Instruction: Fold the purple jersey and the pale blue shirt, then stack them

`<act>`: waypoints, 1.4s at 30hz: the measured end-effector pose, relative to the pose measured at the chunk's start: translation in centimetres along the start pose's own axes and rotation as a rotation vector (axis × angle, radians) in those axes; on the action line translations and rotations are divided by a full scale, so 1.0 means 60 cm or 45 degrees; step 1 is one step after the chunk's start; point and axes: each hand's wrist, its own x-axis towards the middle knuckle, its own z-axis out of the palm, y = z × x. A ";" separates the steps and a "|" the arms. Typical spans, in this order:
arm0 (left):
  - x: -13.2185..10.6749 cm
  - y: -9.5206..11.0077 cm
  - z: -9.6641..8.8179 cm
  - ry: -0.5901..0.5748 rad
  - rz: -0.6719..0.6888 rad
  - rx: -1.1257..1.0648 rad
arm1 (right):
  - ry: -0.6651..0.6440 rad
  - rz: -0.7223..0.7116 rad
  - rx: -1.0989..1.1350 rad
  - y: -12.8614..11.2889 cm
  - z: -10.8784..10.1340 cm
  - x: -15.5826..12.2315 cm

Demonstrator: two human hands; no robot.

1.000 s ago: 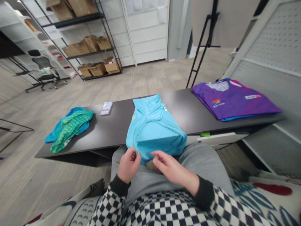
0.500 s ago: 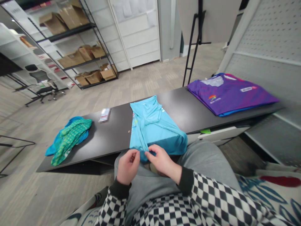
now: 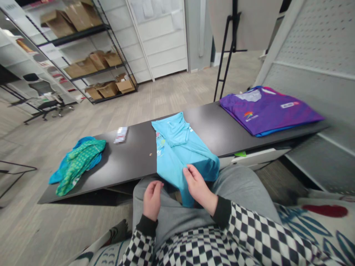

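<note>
A light blue T-shirt [image 3: 177, 144], partly folded, lies on the dark tabletop [image 3: 133, 155] in front of me. Its near part hangs over the front edge towards my lap. My right hand [image 3: 199, 188] is at the near part of the shirt, thumb and fingers pinching the fabric. To the left of the hanging cloth, my left hand [image 3: 153, 199] is above my thigh, its fingers curled with the thumb against them. Nothing shows in that hand, and it is apart from the shirt.
Folded purple shirts [image 3: 269, 111] are stacked at the right end of the table. Crumpled green and blue clothing [image 3: 79, 162] lies at the left end, near a small blurred packet [image 3: 121, 135]. Below the front edge, a white drawer [image 3: 257, 157] is partly pulled out.
My right hand has drawn the near part of the shirt to the right and slightly up. My left hand has come away from the cloth and moved down. Print on the shirt's left side shows more.
</note>
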 end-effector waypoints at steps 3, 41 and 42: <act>-0.004 -0.017 0.027 -0.064 -0.035 -0.132 | -0.099 -0.065 -0.046 -0.008 0.000 -0.005; -0.005 0.030 0.004 -1.041 -0.010 0.713 | 0.132 -0.234 -0.896 -0.100 -0.211 0.019; -0.009 0.045 0.013 -1.065 -0.032 0.592 | 0.236 -0.269 -0.907 -0.108 -0.225 0.022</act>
